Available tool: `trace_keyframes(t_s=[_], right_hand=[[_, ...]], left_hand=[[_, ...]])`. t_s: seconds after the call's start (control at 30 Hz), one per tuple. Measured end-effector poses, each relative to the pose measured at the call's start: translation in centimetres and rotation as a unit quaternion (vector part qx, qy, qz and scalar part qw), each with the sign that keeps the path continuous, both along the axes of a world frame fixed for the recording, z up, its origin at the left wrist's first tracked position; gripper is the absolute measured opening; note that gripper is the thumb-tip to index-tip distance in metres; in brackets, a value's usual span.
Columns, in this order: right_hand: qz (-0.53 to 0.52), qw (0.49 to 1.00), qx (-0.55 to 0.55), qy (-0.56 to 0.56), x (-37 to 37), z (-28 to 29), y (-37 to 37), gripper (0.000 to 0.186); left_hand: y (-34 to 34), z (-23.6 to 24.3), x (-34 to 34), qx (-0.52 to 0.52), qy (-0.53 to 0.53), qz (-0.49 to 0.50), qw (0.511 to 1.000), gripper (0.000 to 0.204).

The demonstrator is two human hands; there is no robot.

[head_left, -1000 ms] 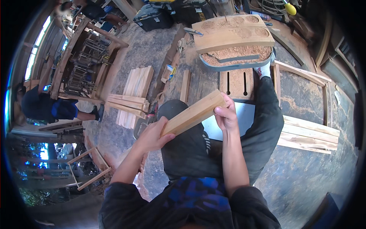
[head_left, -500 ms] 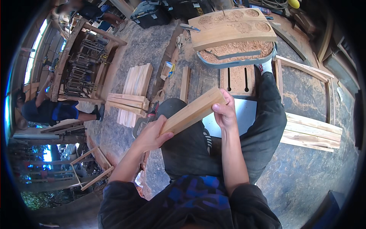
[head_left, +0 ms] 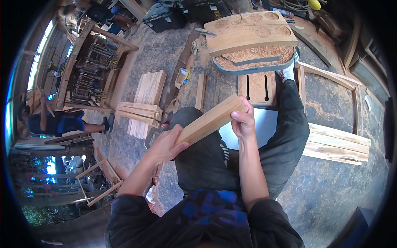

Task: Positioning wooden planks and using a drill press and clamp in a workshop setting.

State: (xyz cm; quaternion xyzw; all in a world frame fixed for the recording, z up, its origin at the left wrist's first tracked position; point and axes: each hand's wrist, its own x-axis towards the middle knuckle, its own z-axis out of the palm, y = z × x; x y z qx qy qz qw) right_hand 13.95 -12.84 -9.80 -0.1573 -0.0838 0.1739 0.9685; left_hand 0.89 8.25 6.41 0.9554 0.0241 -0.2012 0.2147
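Between my hands I hold a short block of pale wood (head_left: pixel 211 120), tilted so that its right end lies farther away. My left hand (head_left: pixel 166 144) is closed around its near left end, thumb along the lower edge. At the far right end my right hand (head_left: pixel 244 118) grips it, thumb on the near face and fingers behind. The block is above my lap, over my left knee. Past my knees stands a grey-blue tub (head_left: pixel 256 68) full of wood shavings, with a thick wooden board (head_left: pixel 252 35) carved with several round hollows lying across it.
Stacked wood strips (head_left: pixel 147 99) lie on the floor to the left, planks (head_left: pixel 337 142) to the right. A slotted board (head_left: pixel 257 89) is below the tub. A clamp rack (head_left: pixel 93 70) stands farther left, near a person (head_left: pixel 66 122). Dark toolboxes (head_left: pixel 165 16) are at the back.
My grip and the wood block stay nearly as they were. At the far left the other person's arm has moved down. The view has shifted slightly.
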Motion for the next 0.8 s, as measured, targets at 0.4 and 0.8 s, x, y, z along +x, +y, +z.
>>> trace_keyframes(t_s=[0.4,0.8], right_hand=[[0.000,0.974,-0.210,-0.084,2.3,4.8,-4.3,0.055],[-0.547,0.714,-0.351,-0.260,14.4,26.9,-15.7,0.016]], left_hand=[[-0.8,3.5,0.6,0.061,-0.050,0.019,0.997,0.044],[-2.5,6.7,9.4,0.136,-0.176,0.030,0.974,0.051]])
